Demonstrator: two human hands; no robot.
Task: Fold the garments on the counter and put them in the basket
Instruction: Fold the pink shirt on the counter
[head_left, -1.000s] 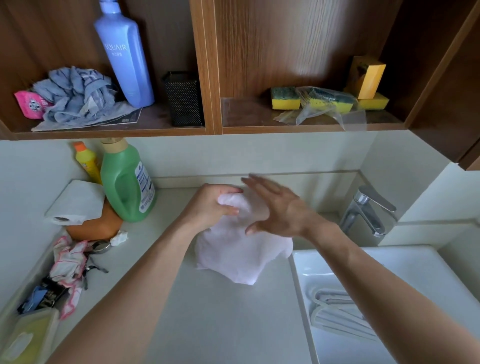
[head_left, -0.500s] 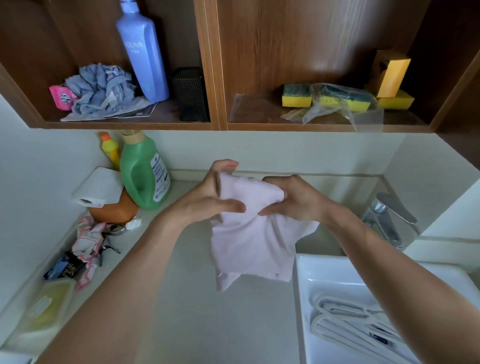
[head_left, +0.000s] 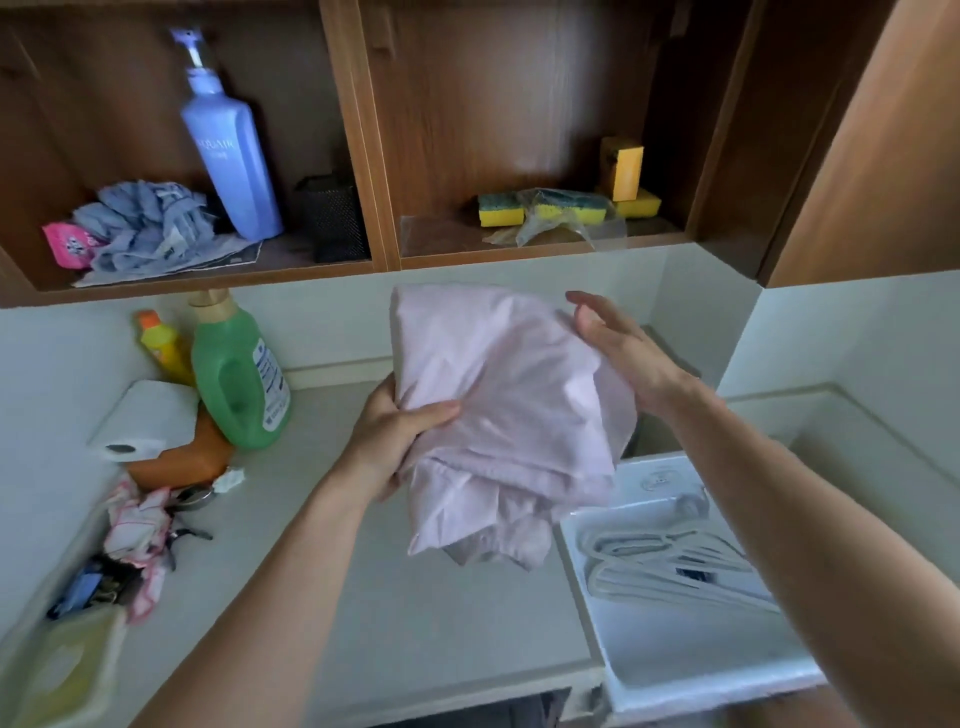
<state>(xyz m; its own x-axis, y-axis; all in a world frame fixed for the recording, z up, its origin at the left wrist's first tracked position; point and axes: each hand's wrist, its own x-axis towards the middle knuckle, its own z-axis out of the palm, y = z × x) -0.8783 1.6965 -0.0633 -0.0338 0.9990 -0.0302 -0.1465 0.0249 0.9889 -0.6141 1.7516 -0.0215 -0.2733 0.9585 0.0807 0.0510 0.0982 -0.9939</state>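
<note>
Change to pale pink garment: lifted higher than half a second ago, lower hem now hanging free above the surface; right pinch at the top corner given up for a flat palm.
Left edge of surface: green bottle, paper roll, crumpled pink-and-white cloth; none of them touched.
Left hand: gripping the garment's left edge, thumb across the front, fingers behind the cloth.
Garment position: held in the air between both hands, in loose uneven layers, not yet a tidy fold.
Right hand: spread wide, fingers straight, palm laid against the garment's right side, holding nothing.
White basin: at the right of the surface, with pale hangers lying inside.
Step in hand: most probably the folding itself, gathering and flattening the layers before carrying away.
Next move: likely one more fold or a last smoothing, with a firm two-handed hold against slipping open, then a turn toward the basket.
Hidden or unclear: basket nowhere in view; left fingers covered by cloth; kind of garment impossible to tell; small dark objects at far left too blurred to name.
</note>
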